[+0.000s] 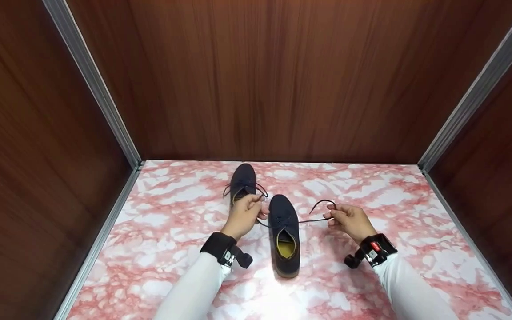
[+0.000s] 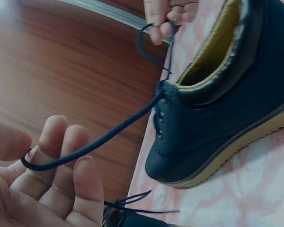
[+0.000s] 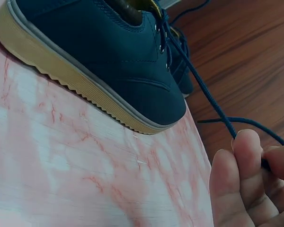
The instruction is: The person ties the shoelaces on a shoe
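A dark navy shoe (image 1: 285, 235) with a yellow lining and tan sole stands upright, its toe pointing away from me. To its left, my left hand (image 1: 246, 214) pinches one end of its blue shoelace (image 2: 118, 130) between thumb and fingers. On the other side, my right hand (image 1: 348, 218) pinches the opposite lace end (image 3: 203, 92), whose loose tip curls past the fingers. Both lace ends run out sideways from the top eyelets. Behind my left hand sits the second shoe (image 1: 243, 177), partly hidden, with lace loops spread at both sides.
The shoes stand on a red-and-white marbled tabletop (image 1: 171, 266). Brown wood-grain panels (image 1: 274, 89) enclose the back and both sides, joined by grey metal corner strips (image 1: 100, 89). Each wrist wears a black strap with a small camera (image 1: 352, 261).
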`<state>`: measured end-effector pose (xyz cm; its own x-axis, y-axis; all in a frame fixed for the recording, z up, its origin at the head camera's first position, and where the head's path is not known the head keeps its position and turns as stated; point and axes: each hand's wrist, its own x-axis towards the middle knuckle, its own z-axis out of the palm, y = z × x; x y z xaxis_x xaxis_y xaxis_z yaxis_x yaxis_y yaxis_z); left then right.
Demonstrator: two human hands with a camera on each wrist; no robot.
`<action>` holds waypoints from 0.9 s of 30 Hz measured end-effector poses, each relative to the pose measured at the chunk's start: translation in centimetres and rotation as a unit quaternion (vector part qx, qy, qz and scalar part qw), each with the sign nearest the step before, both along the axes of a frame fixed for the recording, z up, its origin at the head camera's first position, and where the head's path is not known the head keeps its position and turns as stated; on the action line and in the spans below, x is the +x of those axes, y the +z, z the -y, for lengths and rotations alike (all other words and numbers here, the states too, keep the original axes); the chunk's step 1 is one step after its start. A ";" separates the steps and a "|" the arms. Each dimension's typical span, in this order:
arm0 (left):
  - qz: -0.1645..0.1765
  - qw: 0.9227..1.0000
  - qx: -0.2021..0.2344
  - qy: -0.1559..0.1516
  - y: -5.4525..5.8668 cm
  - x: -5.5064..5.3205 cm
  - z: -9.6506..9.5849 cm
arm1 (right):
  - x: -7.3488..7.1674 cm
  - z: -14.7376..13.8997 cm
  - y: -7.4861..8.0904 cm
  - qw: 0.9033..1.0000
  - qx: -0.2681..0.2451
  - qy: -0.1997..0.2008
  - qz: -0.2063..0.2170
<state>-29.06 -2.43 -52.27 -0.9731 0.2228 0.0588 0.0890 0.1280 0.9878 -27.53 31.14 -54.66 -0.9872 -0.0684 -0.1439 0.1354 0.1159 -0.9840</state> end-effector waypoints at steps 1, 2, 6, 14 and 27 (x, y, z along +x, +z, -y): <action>-0.003 1.000 -0.012 -0.006 -0.2 0.1 -0.1 | 0.0 0.0 0.1 1.000 0.000 -0.004 0.001; -0.004 1.000 -0.025 -0.011 -0.4 0.2 -0.2 | 0.0 0.1 0.1 1.000 0.001 -0.008 0.003; -0.030 0.996 -0.083 -0.023 -1.2 0.6 -0.6 | -0.1 0.3 0.5 1.000 -0.005 -0.015 0.008; -0.072 0.980 -0.188 0.002 -2.5 1.6 -0.9 | -0.7 0.8 1.3 1.000 0.000 -0.019 -0.004; -0.096 0.976 -0.194 -0.002 -4.1 2.5 -0.5 | -1.9 2.8 3.0 0.998 0.049 -0.029 -0.036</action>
